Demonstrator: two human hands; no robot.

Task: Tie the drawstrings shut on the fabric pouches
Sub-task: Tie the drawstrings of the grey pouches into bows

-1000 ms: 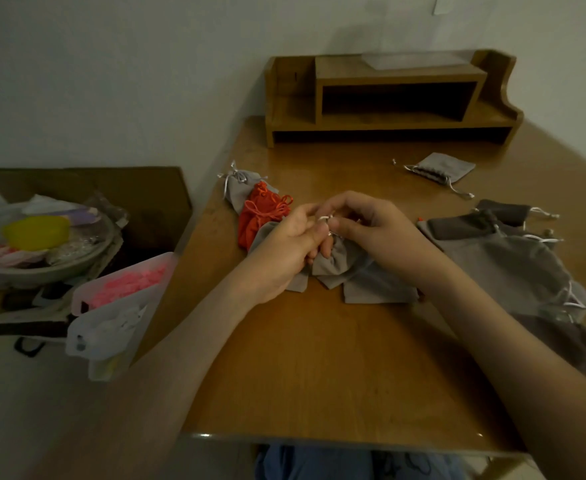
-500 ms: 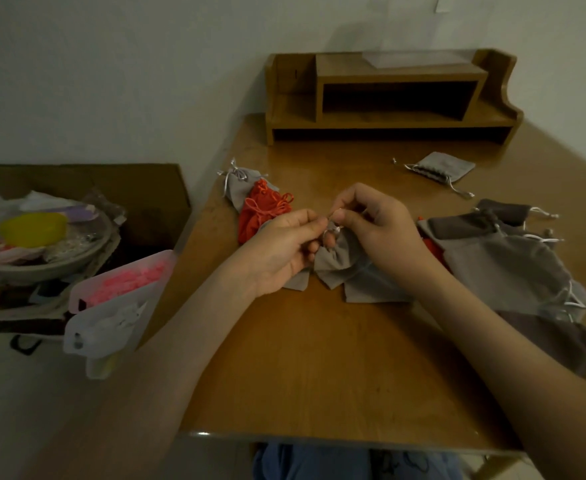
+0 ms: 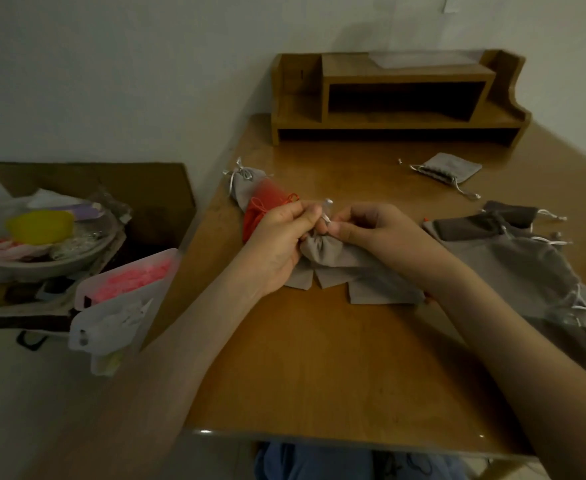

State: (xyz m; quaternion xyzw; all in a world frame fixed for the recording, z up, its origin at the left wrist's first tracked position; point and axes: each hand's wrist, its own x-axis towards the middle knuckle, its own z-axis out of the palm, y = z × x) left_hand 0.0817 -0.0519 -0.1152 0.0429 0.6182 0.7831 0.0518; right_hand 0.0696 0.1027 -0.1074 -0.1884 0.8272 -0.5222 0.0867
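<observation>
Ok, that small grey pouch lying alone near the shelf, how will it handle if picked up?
Likely floppy: the pouch lies flat and limp on the table. Probably light, as it looks thin and empty. Its loose drawstrings trail out and may dangle or snag when lifted.

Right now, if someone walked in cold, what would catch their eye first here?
The left hand and right hand meet mid-table, pinching a white drawstring above a gathered grey pouch. Behind the left hand lies a bright orange pouch; left of the table, a yellow object sits in a bowl.
</observation>
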